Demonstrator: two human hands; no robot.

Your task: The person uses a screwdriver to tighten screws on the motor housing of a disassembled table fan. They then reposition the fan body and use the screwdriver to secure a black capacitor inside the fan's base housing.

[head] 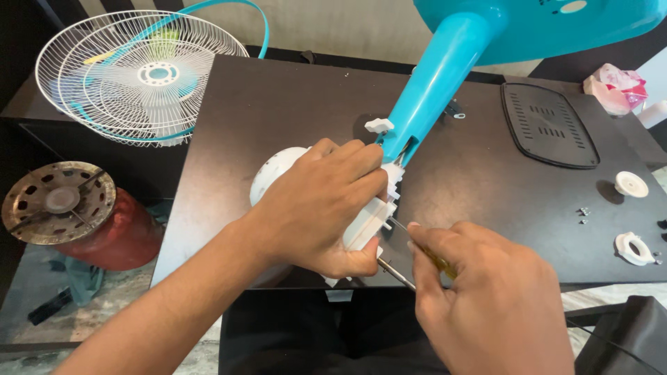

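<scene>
My left hand (323, 205) grips the white fan motor housing (278, 170) near the front edge of the dark table (292, 97). A turquoise fan stand (434, 76) rises from the housing toward the upper right, ending in a wide turquoise base (556, 28). My right hand (486, 302) holds a screwdriver (396, 271) with a yellowish handle. Its metal shaft points up and left into the white plastic block (372, 219) at the housing's neck.
Two white wire fan guards (132, 73) with a turquoise rim lie at the table's left end. A black vented cover (549, 125), white plastic caps (631, 184) and small screws (583, 212) lie on the right. A red cylinder with a metal burner top (59, 201) stands on the floor.
</scene>
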